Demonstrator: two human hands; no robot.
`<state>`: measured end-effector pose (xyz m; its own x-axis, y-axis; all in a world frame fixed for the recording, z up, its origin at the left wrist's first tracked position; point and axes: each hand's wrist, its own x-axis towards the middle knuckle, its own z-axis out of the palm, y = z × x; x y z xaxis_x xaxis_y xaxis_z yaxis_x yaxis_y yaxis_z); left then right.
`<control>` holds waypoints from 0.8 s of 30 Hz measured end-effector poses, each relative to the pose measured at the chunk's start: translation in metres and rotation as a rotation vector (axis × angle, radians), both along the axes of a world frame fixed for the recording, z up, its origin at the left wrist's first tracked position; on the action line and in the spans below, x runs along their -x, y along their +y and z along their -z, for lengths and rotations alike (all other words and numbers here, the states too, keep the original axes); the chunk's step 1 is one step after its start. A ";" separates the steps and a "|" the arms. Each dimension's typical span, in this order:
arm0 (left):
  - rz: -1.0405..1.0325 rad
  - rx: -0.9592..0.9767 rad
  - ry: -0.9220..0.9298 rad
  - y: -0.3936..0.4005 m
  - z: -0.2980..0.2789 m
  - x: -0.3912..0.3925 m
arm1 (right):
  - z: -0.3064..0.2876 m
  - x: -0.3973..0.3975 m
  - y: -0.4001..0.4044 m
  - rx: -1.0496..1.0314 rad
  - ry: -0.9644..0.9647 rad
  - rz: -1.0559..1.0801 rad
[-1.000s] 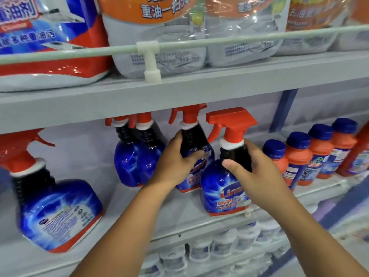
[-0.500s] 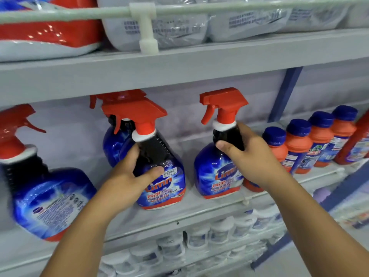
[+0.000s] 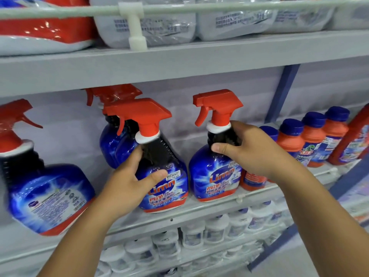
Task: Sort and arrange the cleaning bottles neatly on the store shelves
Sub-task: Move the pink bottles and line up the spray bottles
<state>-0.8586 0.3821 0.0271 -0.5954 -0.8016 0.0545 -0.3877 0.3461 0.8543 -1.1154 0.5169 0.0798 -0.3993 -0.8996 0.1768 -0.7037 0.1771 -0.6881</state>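
Two bare forearms reach up from the lower edge toward the middle shelf (image 3: 199, 211), a flat grey board with a thin rail along its front. The left hand (image 3: 127, 186) grips the left spray bottle (image 3: 161, 176), its fingers (image 3: 137, 156) behind the ribbed black neck and the thumb across the glossy blue shoulder. The right hand (image 3: 253, 152) grips the right spray bottle (image 3: 215, 176) at its black neck, thumb in front. Both bottles stand upright at the shelf's front edge, just beside each other, with bulbous blue bodies, red base bands and angular red plastic triggers. A blurred bottle of the same kind (image 3: 46, 192) leans at far left. Two more blue sprayers (image 3: 111, 144) stand behind. To the right, small orange bottles with round blue caps (image 3: 311, 140) form a row. Above, shiny refill pouches (image 3: 151, 27) sit behind a pale rail.
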 end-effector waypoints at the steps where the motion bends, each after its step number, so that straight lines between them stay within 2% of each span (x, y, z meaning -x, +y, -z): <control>1: 0.006 0.002 -0.007 0.001 0.000 0.000 | 0.001 -0.001 0.001 0.007 0.003 0.004; 24: 0.078 -0.007 0.066 0.006 0.004 0.001 | 0.007 -0.001 0.004 0.015 -0.012 0.027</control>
